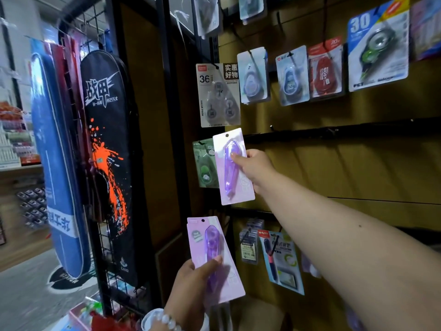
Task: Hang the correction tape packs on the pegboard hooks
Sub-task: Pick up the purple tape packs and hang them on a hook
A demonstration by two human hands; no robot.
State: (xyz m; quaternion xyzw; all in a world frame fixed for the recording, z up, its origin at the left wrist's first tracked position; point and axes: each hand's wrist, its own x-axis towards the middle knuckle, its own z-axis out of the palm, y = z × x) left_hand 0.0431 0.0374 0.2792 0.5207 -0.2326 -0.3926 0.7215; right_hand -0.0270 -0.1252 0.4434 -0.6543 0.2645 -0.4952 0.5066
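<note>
My right hand (pixel 255 169) grips a lilac correction tape pack (pixel 232 167) by its right edge and holds it upright against the brown pegboard (pixel 358 163), just below the black rail (pixel 334 131). The pack's hang hole is at its top. My left hand (pixel 191 283) holds a stack of the same lilac packs (pixel 212 256) lower down, thumb across the front. A green pack (pixel 204 163) hangs right behind the raised pack, on its left.
Other correction tape packs (pixel 292 75) hang in a row above, and a white three-pack (pixel 218 95) hangs at the left end. More stationery packs (pixel 280 256) hang below. A black wire rack with racket bags (pixel 107 149) stands on the left.
</note>
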